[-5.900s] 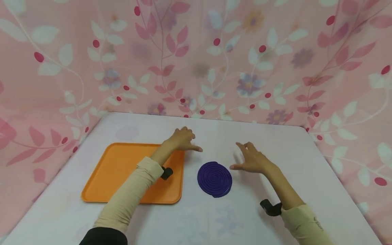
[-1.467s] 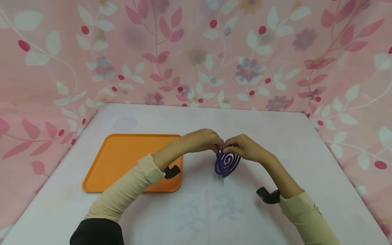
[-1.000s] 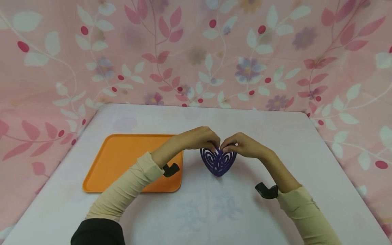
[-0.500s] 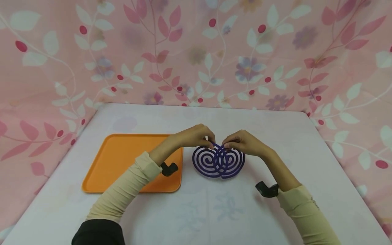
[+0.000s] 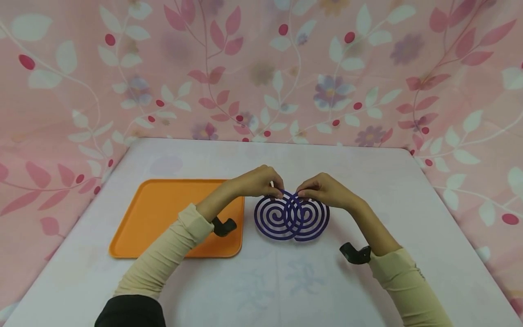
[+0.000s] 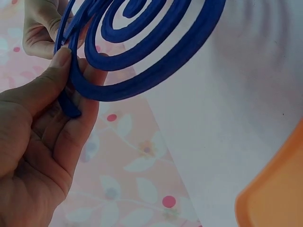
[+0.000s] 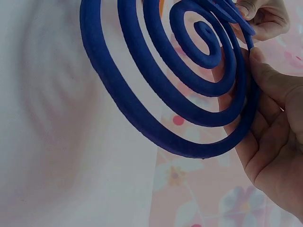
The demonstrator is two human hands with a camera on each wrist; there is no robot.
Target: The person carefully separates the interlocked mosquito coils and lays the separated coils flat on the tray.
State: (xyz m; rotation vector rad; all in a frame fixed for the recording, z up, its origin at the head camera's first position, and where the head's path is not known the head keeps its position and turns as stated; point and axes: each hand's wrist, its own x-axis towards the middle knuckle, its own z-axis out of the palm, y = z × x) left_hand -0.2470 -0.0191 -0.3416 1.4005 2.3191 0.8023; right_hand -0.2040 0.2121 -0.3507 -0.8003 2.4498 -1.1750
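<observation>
A dark blue-purple piece of two flat spirals (image 5: pixel 266 232) that overlap in the middle is held up between both hands in the head view. My left hand (image 5: pixel 261 180) pinches its upper edge between thumb and fingers, left of the overlap. On the other side of the overlap my right hand (image 5: pixel 327 188) pinches the upper edge. Close up in the left wrist view, the thumb of the left hand (image 6: pixel 47 127) presses the spiral band (image 6: pixel 118 92) against the fingers. The right hand (image 7: pixel 274 123) grips the band (image 7: pixel 189 149) likewise in the right wrist view.
An orange tray (image 5: pixel 163 213) lies on the white-covered table (image 5: pixel 347 299), partly under my left forearm. A pink floral cloth (image 5: pixel 261 68) hangs behind the table. A black wrist camera sits on each forearm.
Earlier the purple piece lay as one flat coil on the table with both hands off it. It is now lifted and spread into two overlapping spirals, the left hand having shifted left.
</observation>
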